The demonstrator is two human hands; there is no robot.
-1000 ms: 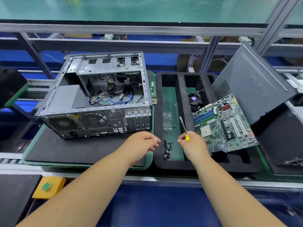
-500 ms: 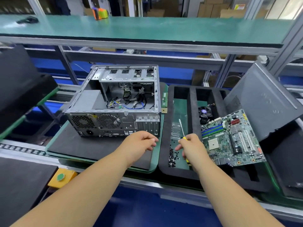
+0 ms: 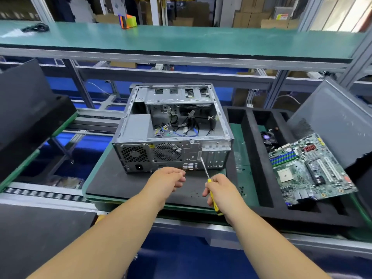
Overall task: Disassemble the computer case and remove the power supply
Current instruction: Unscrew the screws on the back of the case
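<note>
At frame centre, the right hand (image 3: 222,191), gripping a yellow screwdriver (image 3: 209,183), has shifted left from the foam tray (image 3: 261,168) to the computer case (image 3: 173,129) rear, left hand (image 3: 168,179) loosely curled and empty; power supply (image 3: 136,137) still seated at the case's left, so its screws likely come next.

Computer case (image 3: 173,127) on black mat (image 3: 120,182)
</note>
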